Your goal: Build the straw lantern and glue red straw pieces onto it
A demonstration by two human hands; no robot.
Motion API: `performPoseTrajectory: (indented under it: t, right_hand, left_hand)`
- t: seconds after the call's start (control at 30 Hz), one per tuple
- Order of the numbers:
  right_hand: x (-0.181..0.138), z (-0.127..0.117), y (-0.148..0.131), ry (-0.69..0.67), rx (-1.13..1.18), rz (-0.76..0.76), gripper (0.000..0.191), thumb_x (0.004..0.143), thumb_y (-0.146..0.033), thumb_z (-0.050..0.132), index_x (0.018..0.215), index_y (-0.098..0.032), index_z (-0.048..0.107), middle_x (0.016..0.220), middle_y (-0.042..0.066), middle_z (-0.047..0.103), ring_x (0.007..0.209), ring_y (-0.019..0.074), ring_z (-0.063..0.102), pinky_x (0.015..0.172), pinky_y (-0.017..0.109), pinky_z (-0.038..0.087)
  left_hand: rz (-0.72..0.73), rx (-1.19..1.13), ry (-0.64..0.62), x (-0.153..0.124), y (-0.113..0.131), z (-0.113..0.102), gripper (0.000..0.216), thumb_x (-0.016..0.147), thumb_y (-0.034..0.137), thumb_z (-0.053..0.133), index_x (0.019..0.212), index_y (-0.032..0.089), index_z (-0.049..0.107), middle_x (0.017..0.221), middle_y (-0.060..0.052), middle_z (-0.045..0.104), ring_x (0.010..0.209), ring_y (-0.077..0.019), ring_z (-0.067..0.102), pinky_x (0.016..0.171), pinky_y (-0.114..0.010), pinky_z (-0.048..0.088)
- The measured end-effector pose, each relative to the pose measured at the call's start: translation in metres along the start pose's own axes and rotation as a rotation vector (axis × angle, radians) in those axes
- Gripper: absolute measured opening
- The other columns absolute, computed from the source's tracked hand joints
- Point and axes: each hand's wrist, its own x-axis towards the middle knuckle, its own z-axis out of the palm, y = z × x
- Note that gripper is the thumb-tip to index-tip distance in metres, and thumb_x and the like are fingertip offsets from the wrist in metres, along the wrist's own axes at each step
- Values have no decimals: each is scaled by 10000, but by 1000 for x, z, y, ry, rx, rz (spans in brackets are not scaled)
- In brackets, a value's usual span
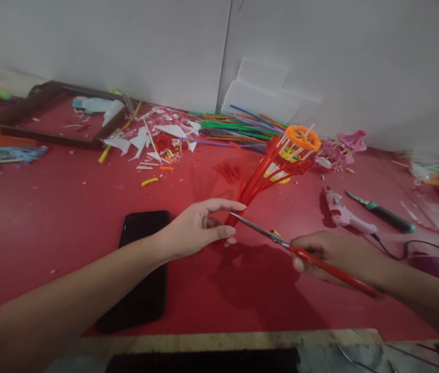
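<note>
Several red stems [252, 187] fan upward over the red counter [192, 305], their lower part clamped in the left hand's [190, 230] grip. The right hand's [338, 249] grip is closed on red-handled scissors [260, 229] — tips at the stems, near the left fingers. Both forearms reach in; a black phone [147, 300] lies below the left.

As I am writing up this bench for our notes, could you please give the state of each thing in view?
red stems: bunched below, fanned above
scissors: blades closed or nearly so, tips near red stems
left hand: grip closed on red stems
right hand: grip closed on scissors
phone: lying flat, dark
glue gun: lying down; power unclear
knife: blade bare
</note>
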Motion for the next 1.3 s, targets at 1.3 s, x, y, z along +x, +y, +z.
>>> performPoseTrajectory:
  t: [1.3]
  right_hand:
    - [10, 8, 1, 52, -253, -82, 545, 874, -657, 480, 628, -182, 584, 630, 29, 564, 563, 130, 465, 516, 244, 323]
  left_hand:
    - [-89, -21, -109, -1, -3, -3, 439, 798, 188, 754, 1230, 180, 674, 700, 0, 734, 665, -119, 717, 669, -212, 536]
